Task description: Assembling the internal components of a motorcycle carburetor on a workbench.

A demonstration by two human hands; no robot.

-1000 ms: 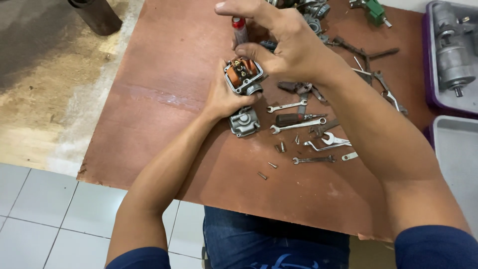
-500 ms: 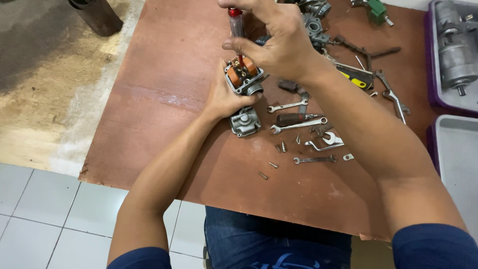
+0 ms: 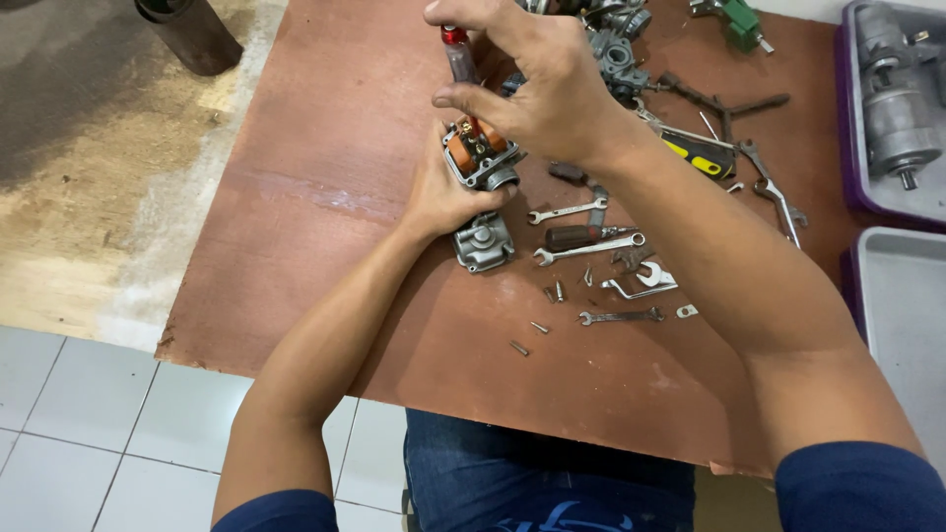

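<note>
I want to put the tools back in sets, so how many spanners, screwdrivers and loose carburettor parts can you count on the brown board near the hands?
Spanners: 4 clearly seen
Screwdrivers: 2, one in the right hand, one yellow-and-black
Carburettor parts: 2, the body in the left hand, the bowl cover on the board
Total: 8

Repair workshop: wrenches (image 3: 587,249), engine parts (image 3: 617,51) on plywood board (image 3: 325,177).

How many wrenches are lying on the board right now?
4 clearly. One open-end wrench right of the carburetor body; a longer wrench just below it; a small wrench nearest the person; another wrench toward the trays. More may hide under the right forearm.
</note>
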